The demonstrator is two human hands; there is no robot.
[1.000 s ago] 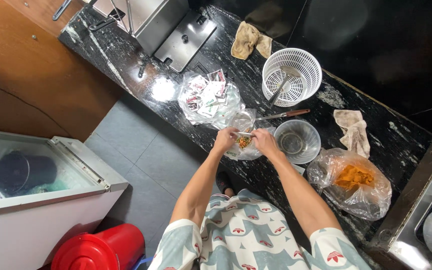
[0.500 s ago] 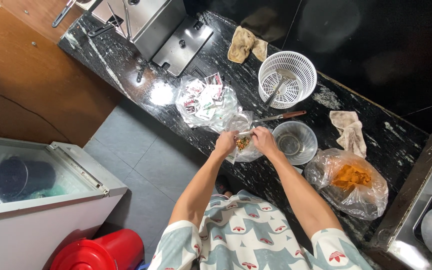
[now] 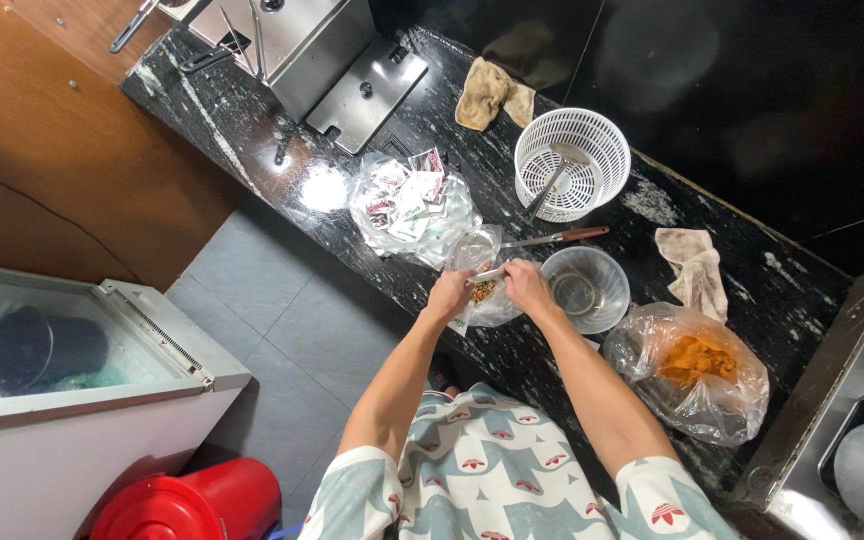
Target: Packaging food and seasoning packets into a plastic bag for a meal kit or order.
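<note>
My left hand [image 3: 449, 294] and my right hand [image 3: 527, 286] meet over a small clear plastic bag [image 3: 479, 252] on the black marble counter [image 3: 252, 130]. Both hands pinch the bag's mouth, and brown-orange bits show between my fingers. An empty glass bowl [image 3: 584, 289] sits just right of my right hand. A knife with a wooden handle [image 3: 558, 237] lies behind the bag.
A clear bag of small sachets [image 3: 410, 203] lies left of the hands; a bag of orange food [image 3: 697, 372] lies to the right. A white basket [image 3: 571, 163], two rags [image 3: 693, 270], a steel appliance [image 3: 327, 55], a chest freezer [image 3: 62, 380] and a red bin [image 3: 192, 505] surround the spot.
Both hands stay on the small bag; the fingers shift slightly. The camera view drifts a little.
</note>
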